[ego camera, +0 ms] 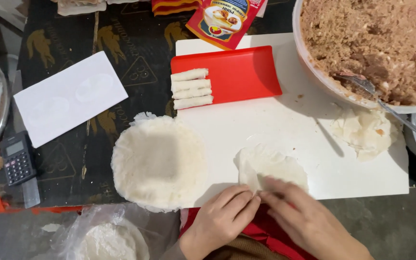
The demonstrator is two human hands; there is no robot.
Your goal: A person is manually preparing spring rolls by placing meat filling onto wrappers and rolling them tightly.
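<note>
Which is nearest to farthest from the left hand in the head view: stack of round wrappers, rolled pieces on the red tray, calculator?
From the left hand:
1. Stack of round wrappers, just up and to its left, at the board's left edge.
2. Rolled pieces, straight up, on the red tray.
3. Calculator, far left on the dark mat.

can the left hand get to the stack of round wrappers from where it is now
Probably yes. The left hand rests on the near edge of the wrapper being rolled, and the stack of round wrappers lies just to its left on the board with nothing between them.
</note>
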